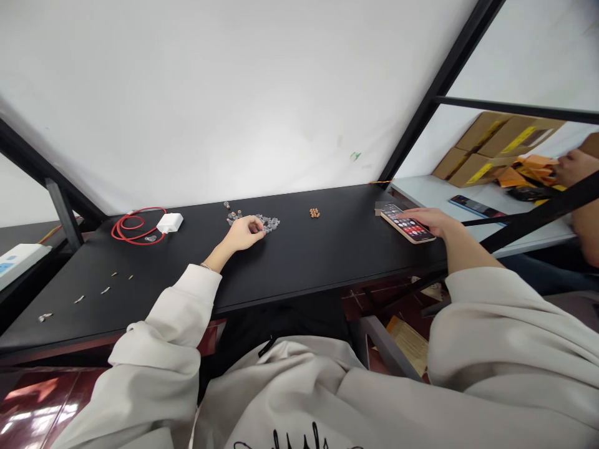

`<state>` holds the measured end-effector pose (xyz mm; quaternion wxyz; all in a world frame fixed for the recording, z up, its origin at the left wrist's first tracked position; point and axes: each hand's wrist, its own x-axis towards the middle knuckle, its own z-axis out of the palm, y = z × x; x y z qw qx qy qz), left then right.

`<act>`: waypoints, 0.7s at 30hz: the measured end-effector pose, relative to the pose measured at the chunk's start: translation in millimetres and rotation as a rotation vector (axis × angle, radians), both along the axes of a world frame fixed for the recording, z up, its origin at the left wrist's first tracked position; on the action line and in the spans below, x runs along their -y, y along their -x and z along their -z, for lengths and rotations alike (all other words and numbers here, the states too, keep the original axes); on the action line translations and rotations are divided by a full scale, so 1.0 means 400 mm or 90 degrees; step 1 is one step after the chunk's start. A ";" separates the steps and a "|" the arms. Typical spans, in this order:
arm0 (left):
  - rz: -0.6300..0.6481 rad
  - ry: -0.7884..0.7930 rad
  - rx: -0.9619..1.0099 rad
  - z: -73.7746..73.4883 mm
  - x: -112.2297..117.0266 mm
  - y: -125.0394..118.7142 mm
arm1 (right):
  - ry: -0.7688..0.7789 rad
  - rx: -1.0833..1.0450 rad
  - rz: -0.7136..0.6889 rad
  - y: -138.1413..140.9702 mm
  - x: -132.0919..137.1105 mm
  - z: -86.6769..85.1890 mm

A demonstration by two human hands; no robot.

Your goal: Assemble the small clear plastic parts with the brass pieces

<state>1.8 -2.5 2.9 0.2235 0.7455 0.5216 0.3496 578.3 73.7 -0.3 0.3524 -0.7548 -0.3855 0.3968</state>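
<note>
Nearest me is the wearer's pale sweatshirt (pixel 299 393). I see the left hand (pixel 244 232) curled beside clear plastic pieces (pixel 272 223); I can't tell if it grips any. The right hand (pixel 431 219) extends its fingers over a smartphone (pixel 414 231), grip unclear. Around them: black desk (pixel 299 262), tan beads (pixel 315 213), white charger (pixel 169 222), white wall (pixel 262 106).

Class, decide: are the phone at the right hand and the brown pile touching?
Apart: the head view shows black tabletop between the phone and brown pile.
</note>
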 end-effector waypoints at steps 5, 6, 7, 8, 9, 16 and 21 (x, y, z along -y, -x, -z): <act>0.001 0.001 0.000 0.007 -0.005 0.003 | 0.000 -0.015 0.003 0.010 0.009 -0.009; -0.001 0.002 -0.001 0.007 -0.006 0.003 | 0.002 -0.020 0.003 0.012 0.012 -0.012; -0.002 0.003 -0.003 0.008 -0.006 0.003 | 0.004 -0.024 0.003 0.015 0.014 -0.015; -0.003 0.002 -0.004 0.008 -0.006 0.003 | 0.005 -0.026 0.004 0.018 0.018 -0.019; -0.003 0.002 -0.006 0.007 -0.006 0.003 | 0.006 -0.028 0.004 0.020 0.021 -0.022; -0.008 0.005 -0.007 0.003 -0.003 0.002 | 0.009 -0.054 -0.021 0.021 0.038 -0.038; -0.009 0.003 -0.007 0.004 -0.003 0.003 | 0.008 -0.049 -0.021 0.007 0.023 -0.021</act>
